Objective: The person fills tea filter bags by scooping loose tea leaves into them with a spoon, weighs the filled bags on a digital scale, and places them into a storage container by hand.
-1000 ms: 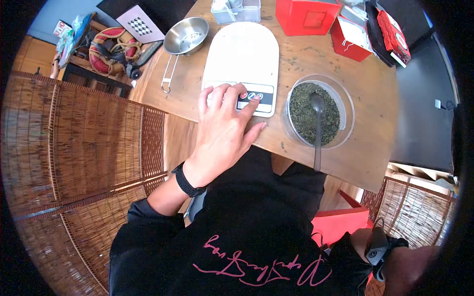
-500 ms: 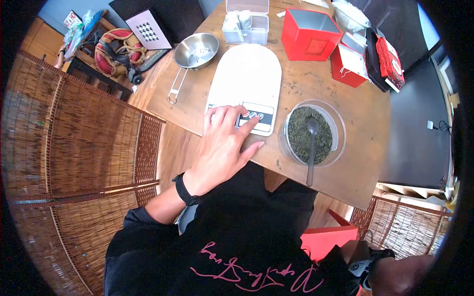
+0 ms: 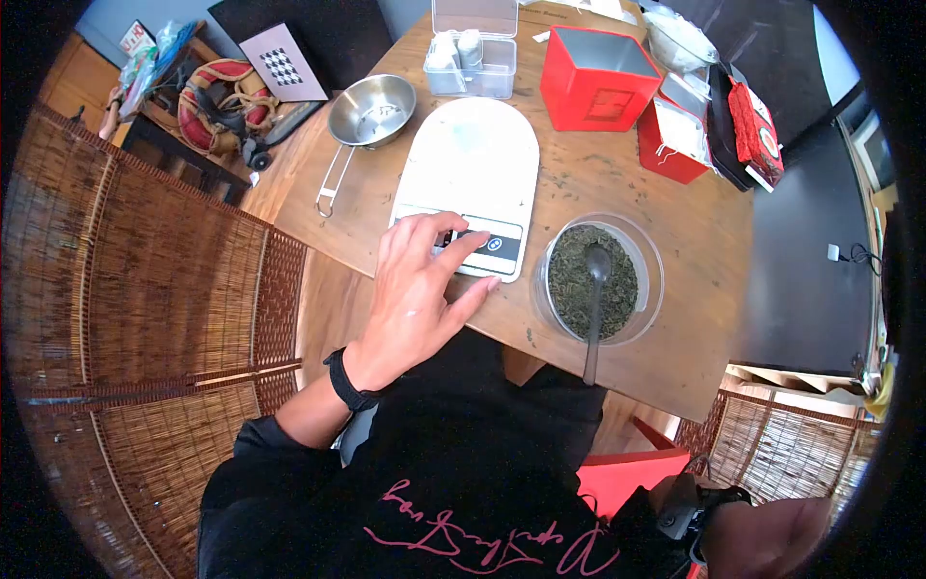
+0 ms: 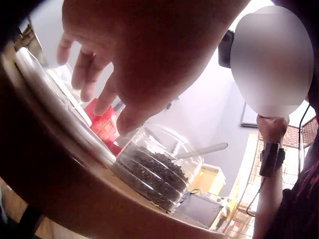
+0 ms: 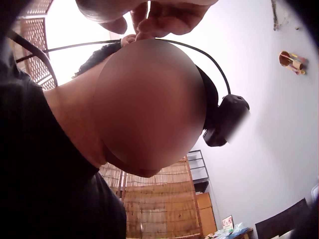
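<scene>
The left hand (image 3: 415, 299) hovers over or touches the control strip of a white kitchen scale (image 3: 470, 159); contact is unclear. Its fingers are spread and slightly bent, with nothing held. To the right, a clear round tub (image 3: 659, 289) holds dark green leaves (image 3: 571, 291), and a dark spoon (image 3: 593, 323) leans in it. The left wrist view shows the left hand (image 4: 144, 50) above the scale and beside the tub. The right hand (image 5: 169, 20) is raised beside the person's head, fingers bent near a cable (image 5: 197, 47); whether they grip anything is hidden.
A metal pan (image 3: 372, 111) with a wire handle stands left of the scale. Behind are a clear plastic box (image 3: 471, 80), an open red box (image 3: 598, 92) and a smaller red box (image 3: 672, 140). The table edge (image 3: 627, 391) lies near the person's body.
The left hand's index finger has shifted left from the scale's rightmost button, which now shows. The head view has tilted, so the table items appear lower in it.
</scene>
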